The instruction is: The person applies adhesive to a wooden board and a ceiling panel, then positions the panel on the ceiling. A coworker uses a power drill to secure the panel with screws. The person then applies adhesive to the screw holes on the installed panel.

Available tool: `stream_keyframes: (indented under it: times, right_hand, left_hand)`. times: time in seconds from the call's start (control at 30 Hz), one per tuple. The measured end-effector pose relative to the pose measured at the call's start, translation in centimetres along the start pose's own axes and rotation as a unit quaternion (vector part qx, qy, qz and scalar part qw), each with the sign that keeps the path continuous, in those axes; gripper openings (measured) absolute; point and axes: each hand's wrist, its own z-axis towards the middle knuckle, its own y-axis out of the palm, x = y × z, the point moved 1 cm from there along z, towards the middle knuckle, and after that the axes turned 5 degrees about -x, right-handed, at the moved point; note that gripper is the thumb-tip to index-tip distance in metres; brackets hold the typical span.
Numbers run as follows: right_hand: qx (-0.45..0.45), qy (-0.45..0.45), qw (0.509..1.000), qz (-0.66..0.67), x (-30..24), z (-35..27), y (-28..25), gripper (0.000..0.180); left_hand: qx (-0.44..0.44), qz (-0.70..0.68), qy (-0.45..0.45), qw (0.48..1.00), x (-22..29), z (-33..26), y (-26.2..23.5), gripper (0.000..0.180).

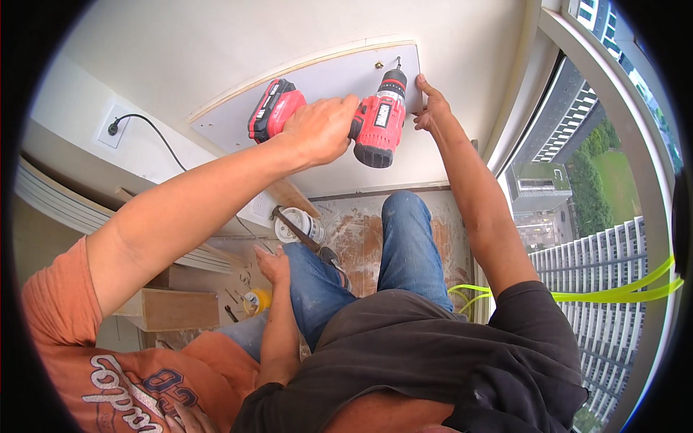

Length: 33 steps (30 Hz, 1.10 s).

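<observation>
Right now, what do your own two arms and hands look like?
Both arms are bare below the short sleeves of a dark grey T-shirt. The left hand and right hand wear no gloves; no watch or band shows. The orange-sleeved arm belongs to a co-worker.

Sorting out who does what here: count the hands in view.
3. The left hand grips the red drill; a co-worker's hand presses the grey panel; their other hand rests on a knee. Others may be hidden.
</observation>
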Motion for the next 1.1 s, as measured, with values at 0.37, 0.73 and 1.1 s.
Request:
stream_keyframes:
  times: [0.37, 0.73, 1.1]
  right_hand:
    - [-0.02, 0.002, 1.0, 0.002, 0.0, 0.1, 0.0, 0.158]
    - [-0.019, 0.014, 1.0, 0.011, 0.0, 0.1, 0.1, 0.157]
    - [-0.011, 0.012, 1.0, 0.011, -0.3, 0.9, -0.1, 0.157]
  left_hand:
    - [-0.035, 0.009, -0.025, 0.999, 0.2, 0.3, -0.6, 0.03]
    - [-0.015, -0.008, -0.036, 0.999, 0.6, 0.7, -1.1, 0.028]
    - [-0.034, -0.013, -0.015, 0.999, 0.3, -0.5, -1.1, 0.029]
